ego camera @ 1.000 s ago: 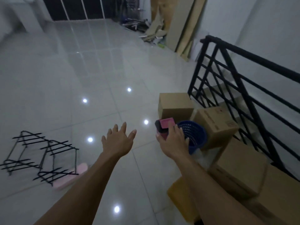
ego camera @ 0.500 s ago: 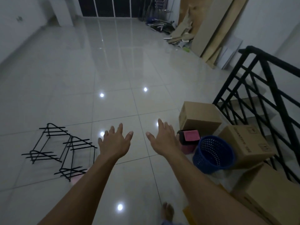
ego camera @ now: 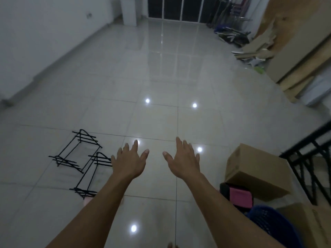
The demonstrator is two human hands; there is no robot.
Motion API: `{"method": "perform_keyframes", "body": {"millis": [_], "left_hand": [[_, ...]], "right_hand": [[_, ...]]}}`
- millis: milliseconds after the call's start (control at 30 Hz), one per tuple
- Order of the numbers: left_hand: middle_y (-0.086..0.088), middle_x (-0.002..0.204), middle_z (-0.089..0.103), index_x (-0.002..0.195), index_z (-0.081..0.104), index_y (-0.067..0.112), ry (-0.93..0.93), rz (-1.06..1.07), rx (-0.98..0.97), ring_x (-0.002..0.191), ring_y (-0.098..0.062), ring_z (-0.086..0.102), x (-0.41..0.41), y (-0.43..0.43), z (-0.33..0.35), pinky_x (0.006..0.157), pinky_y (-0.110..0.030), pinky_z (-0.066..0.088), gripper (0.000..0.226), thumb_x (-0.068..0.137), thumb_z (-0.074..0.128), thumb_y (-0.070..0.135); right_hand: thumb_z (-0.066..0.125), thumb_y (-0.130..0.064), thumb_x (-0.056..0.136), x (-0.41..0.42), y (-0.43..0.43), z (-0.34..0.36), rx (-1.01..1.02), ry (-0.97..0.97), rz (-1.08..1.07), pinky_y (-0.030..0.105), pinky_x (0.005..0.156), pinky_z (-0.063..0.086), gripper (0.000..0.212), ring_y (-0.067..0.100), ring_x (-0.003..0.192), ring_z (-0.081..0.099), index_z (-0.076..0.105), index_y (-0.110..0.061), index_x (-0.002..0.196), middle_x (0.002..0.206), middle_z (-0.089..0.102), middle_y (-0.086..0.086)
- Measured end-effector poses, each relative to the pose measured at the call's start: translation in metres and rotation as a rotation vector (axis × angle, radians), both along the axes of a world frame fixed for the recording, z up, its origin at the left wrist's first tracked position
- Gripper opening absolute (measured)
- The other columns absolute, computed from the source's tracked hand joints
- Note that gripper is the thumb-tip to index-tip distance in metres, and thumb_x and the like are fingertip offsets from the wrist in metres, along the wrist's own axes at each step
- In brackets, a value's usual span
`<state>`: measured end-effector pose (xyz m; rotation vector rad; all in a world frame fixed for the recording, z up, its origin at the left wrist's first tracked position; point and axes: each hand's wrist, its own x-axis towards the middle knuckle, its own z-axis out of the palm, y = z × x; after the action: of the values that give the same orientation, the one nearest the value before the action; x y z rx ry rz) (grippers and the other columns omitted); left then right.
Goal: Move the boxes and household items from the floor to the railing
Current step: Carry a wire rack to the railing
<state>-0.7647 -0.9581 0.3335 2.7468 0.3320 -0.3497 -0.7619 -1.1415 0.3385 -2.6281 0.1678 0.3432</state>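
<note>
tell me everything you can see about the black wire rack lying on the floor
The black wire rack looks like thin metal rods: triangular end frames joined by parallel bars, with nothing on them. It lies on the glossy tiled floor, left of the open left hand, which does not hold it. A pink item shows at its near end.

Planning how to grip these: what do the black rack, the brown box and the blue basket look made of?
Black rack: thin dark rods, likely painted metal wire. Brown box: matte cardboard, by its dull tan faces. Blue basket: probably plastic, with a perforated wall.
</note>
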Motion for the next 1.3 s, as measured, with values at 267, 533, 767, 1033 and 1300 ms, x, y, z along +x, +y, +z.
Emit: {"method": "perform_keyframes", "body": {"millis": [267,533,767,1033,1300], "left_hand": [[-0.007,0.165,0.013,0.159,0.011,0.031,0.034,0.268,0.011,0.151,-0.030,0.013,0.061,0.050,-0.006,0.119,-0.056,0.011,0.072,0.097,0.022,0.068],[-0.006,0.166,0.012,0.159,0.010,0.032,0.099,0.448,-0.004,0.151,-0.030,0.011,0.139,0.127,-0.023,0.120,-0.055,0.009,0.073,0.097,0.021,0.069],[-0.006,0.165,0.013,0.159,0.012,0.031,0.082,0.494,0.006,0.151,-0.029,0.013,0.221,0.173,-0.017,0.120,-0.055,0.010,0.073,0.097,0.022,0.069],[-0.006,0.166,0.009,0.158,0.008,0.033,0.050,0.718,0.032,0.152,-0.030,0.011,0.304,0.233,-0.014,0.120,-0.054,0.008,0.074,0.096,0.019,0.070],[-0.007,0.166,0.007,0.159,0.006,0.032,0.079,1.092,-0.041,0.152,-0.030,0.009,0.341,0.255,-0.023,0.121,-0.053,0.007,0.074,0.096,0.020,0.069]], "right_hand": [[0.039,-0.064,0.099,0.117,0.050,-0.010,0.037,0.020,0.244,0.056,0.122,0.005,0.081,0.025,0.155,0.000,0.003,-0.026,0.161,0.169,0.003,0.004],[0.039,-0.063,0.099,0.228,0.135,-0.028,0.069,0.064,0.410,0.058,0.122,0.005,0.081,0.025,0.155,-0.002,0.003,-0.025,0.161,0.169,0.002,0.004],[0.038,-0.063,0.099,0.312,0.192,-0.020,0.076,0.061,0.487,0.057,0.122,0.004,0.081,0.026,0.155,-0.001,0.002,-0.025,0.161,0.169,0.002,0.005],[0.038,-0.061,0.101,0.427,0.274,-0.022,0.081,0.033,0.730,0.057,0.122,0.004,0.079,0.026,0.155,-0.001,0.002,-0.024,0.161,0.169,0.003,0.006],[0.036,-0.063,0.100,0.512,0.358,-0.035,-0.048,0.054,1.151,0.058,0.122,0.005,0.081,0.027,0.155,0.000,0.001,-0.024,0.161,0.169,0.003,0.006]]}}
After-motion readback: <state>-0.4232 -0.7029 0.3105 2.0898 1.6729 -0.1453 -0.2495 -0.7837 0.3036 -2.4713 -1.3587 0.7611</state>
